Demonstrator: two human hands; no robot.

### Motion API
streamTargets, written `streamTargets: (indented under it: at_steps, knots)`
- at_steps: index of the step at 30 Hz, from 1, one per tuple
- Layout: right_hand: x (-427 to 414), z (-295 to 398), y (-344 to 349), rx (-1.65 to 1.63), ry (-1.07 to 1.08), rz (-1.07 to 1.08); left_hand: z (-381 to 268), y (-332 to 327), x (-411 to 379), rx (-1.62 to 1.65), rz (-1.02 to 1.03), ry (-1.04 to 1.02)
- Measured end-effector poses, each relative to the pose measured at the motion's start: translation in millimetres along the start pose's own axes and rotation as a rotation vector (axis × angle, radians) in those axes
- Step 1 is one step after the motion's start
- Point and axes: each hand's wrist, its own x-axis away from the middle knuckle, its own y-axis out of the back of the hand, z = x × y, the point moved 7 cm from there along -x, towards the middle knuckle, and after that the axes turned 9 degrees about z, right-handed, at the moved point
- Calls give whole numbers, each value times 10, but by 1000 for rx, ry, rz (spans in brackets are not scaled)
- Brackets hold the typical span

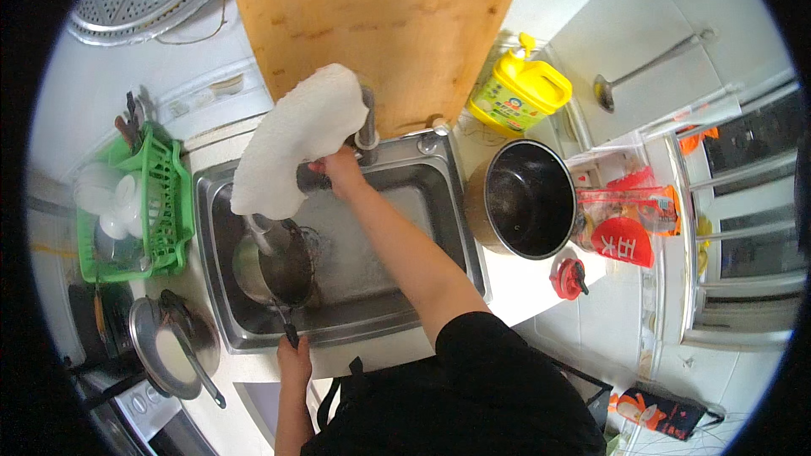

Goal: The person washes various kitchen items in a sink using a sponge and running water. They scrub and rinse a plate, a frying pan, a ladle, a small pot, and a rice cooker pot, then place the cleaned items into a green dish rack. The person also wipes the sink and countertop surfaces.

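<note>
My left hand [295, 358] grips the black handle of a small pan [277, 266], which is in the left part of the steel sink [380, 247]. White cloth-like material [298, 145] covers much of the faucet; a grey spout end [261, 228] sticks out below it, over the pan. My right hand [341, 171] reaches to the back of the sink, beside the faucet base [367, 136]. A small red thing [317, 166] shows at its fingers, which the white material partly hides, so its grip is unclear.
Left of the sink are a green dish rack [168, 202] with white dishes and a lidded pot [174, 354]. A wooden board [380, 31] stands behind. To the right are a yellow detergent jug [519, 92], a deep dark-lined pot [532, 199] and a red-capped item [568, 278].
</note>
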Motion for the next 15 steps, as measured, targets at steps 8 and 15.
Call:
streamTargets:
  at_steps: [8,15]
  knots:
    - [1005,-583,376,82,-236,-10,-217,364,189,-542,-13,179]
    - [2281,-859,936,223,-329,-41,-138,388,402,-479,3,34]
